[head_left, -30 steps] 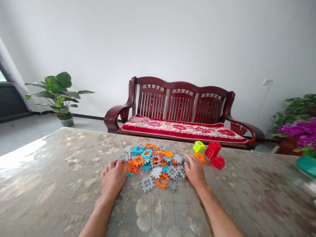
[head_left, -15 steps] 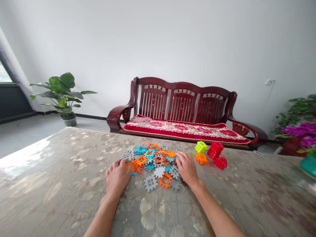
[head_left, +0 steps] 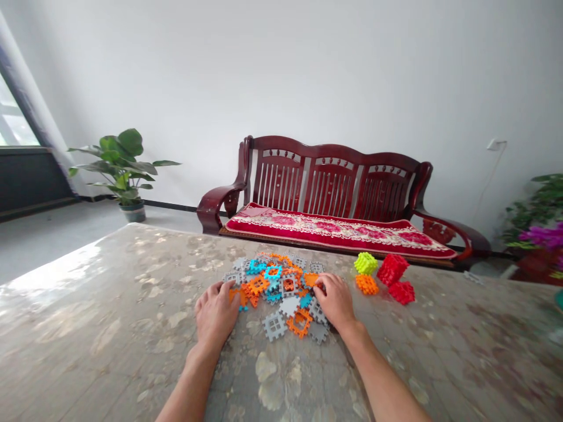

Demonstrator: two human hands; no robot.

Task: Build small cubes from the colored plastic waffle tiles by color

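Observation:
A heap of notched, interlocking plastic tiles [head_left: 275,326] in grey, orange and blue lies on the table in front of me. My left hand [head_left: 217,313] is at the left edge of the heap, its bent fingers and thumb closed around an orange tile [head_left: 238,297]. On the right side my right hand [head_left: 335,299] has thumb and index finger pinched at the edge of another orange tile [head_left: 311,280]. Part of each held tile is covered by fingers. Grey tiles [head_left: 319,332] and a blue one lie just below the right fingertips.
Right of the heap stand assembled blocks: a yellow-green one [head_left: 366,263], an orange one [head_left: 366,285] and two red ones [head_left: 393,269]. A patterned cloth covers the table [head_left: 132,328]. Behind it are a wooden bench [head_left: 328,176] and a potted plant [head_left: 127,164].
The view has turned slightly left, so everything sits farther right. My right fingers have closed on the orange tile and drawn it slightly toward me. The left hand stays at the heap's left edge.

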